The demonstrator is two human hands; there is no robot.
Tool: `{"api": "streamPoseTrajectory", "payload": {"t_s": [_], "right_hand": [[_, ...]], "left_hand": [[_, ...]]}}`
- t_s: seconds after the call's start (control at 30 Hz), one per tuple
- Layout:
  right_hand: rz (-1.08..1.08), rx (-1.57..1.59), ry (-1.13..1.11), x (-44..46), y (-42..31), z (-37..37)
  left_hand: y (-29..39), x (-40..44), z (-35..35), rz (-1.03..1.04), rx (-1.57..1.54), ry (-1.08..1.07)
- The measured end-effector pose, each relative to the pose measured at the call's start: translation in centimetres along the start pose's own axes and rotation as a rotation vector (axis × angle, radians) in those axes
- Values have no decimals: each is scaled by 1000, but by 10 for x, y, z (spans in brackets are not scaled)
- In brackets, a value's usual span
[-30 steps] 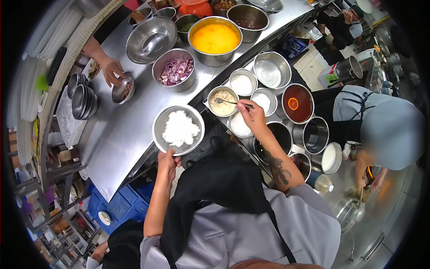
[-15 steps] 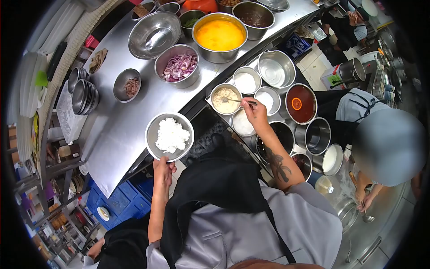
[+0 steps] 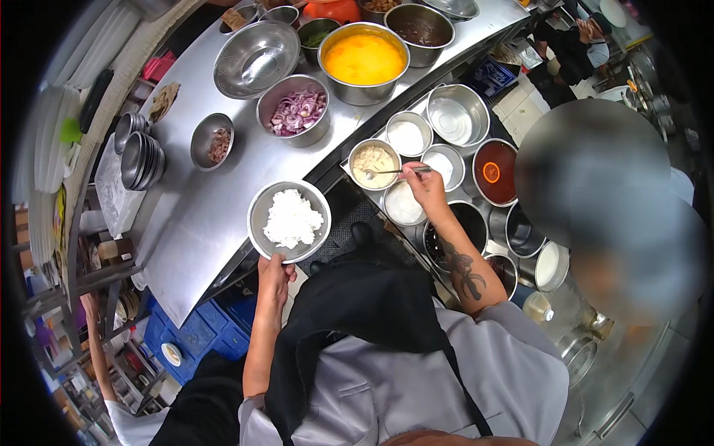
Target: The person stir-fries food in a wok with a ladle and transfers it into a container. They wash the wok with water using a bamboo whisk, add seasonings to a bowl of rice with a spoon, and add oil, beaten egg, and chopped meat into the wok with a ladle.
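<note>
My left hand (image 3: 276,273) grips the near rim of a metal bowl (image 3: 256,232) that has white rice (image 3: 293,218) in it. The bowl is in front of me, by the steel table's edge. In my right hand (image 3: 422,178) is a spoon (image 3: 411,170), its tip in the pale, creamy mixture (image 3: 375,160) of a round container. Around that container stand others with white powdery contents (image 3: 404,135), a clear liquid (image 3: 452,119) and a dark red sauce (image 3: 491,167).
On the steel table (image 3: 195,245) are a pot of yellow liquid (image 3: 364,58), sliced red onions (image 3: 297,113), a small meat bowl (image 3: 212,141), a colander (image 3: 256,59) and stacked bowls (image 3: 141,162). Co-workers are at the right and lower left; a blue bin (image 3: 197,333) is below.
The co-worker's hand at the small meat bowl has gone. A second blurred head now appears at the right, and an arm reaches up at the lower left. My rice bowl has shifted slightly.
</note>
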State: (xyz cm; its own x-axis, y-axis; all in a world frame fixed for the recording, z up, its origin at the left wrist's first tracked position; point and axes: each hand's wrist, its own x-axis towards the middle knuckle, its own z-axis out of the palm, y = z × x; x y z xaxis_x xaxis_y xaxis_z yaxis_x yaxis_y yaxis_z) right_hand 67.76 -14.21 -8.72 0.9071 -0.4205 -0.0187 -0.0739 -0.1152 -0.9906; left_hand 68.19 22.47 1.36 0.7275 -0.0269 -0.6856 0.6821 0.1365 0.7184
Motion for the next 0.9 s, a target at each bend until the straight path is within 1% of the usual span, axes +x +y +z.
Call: {"api": "streamPoseTrajectory", "payload": {"t_s": [0.23, 0.33, 0.43, 0.53, 0.57, 0.6, 0.67, 0.7, 0.73, 0.8, 0.9], "right_hand": [[96, 132, 23, -3, -9, -4], [201, 159, 46, -1, -14, -10], [201, 241, 61, 0, -25, -17], [216, 302, 46, -2, -77, -19], [185, 336, 9, -6, -93, -20], [85, 231, 40, -10, -108, -20], [-121, 22, 117, -17, -127, -24], [-136, -1, 177, -19, -123, -32], [-105, 25, 235, -20, -124, -40], [-147, -65, 312, -24, -104, -64], [-46, -99, 362, -38, -71, -91]], "left_hand": [[-2, 7, 8, -19, 36, 17], [-1, 9, 13, -20, 35, -1], [-5, 21, 16, -18, 97, -16], [-5, 33, 32, -37, 126, -47], [-1, 32, 43, -27, 138, -89], [0, 32, 53, 2, 123, -80], [0, 38, 67, -4, 117, -204], [1, 37, 72, -8, 111, -202], [3, 36, 78, -15, 107, -207], [4, 34, 87, -31, 97, -226], [2, 33, 85, -60, 95, -239]]}}
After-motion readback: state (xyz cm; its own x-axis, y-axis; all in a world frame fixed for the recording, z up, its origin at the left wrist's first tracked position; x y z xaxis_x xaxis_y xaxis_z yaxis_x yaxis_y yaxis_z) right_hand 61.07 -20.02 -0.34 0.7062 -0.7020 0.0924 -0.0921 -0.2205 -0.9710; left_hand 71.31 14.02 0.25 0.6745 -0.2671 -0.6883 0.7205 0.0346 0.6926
